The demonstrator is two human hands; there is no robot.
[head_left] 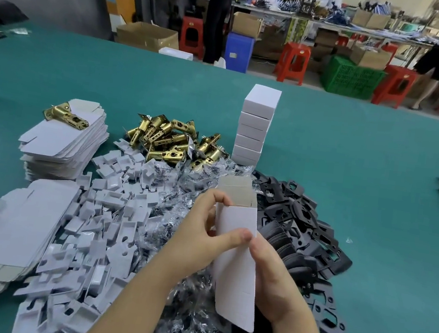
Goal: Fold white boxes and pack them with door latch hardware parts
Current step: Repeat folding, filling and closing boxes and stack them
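The step in hand is box forming. At lower centre of the frame, both hands hold a white box (235, 254) upright above the table (379, 163), its far end open with brown flaps raised. The left hand (204, 233) pinches the box, thumb across the front panel and fingers curled at the upper left corner. The right hand (271, 278) supports the right side; its grip is partly hidden behind the panel, but the fingers appear curled round the box. The next move probably calls for closing one end, then loading a brass latch from the pile (171, 141) at centre. Finished boxes (256, 124) stand stacked behind.
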